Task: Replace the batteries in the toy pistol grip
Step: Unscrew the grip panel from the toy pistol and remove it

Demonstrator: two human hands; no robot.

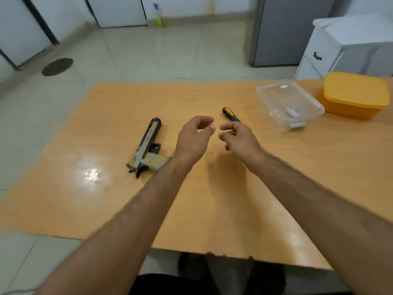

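The toy pistol (147, 149), yellow, grey and black, lies flat on the wooden table (106, 199), barrel pointing away, its grip partly behind my left wrist. A screwdriver (229, 113) with a yellow and dark blue handle lies beyond my right hand, its shaft hidden by the fingers. My left hand (194, 138) hovers over the table right of the pistol, fingers curled and apart, holding nothing. My right hand (239, 138) hovers beside it, fingers loosely bent, nothing visible in it. Small grey batteries (294, 118) lie in a clear plastic container (276, 96).
An orange lidded box (354, 93) stands at the far right of the table. A white cabinet (331, 45) and a grey appliance (285, 30) stand behind it. Tiled floor lies beyond the table's far and left edges.
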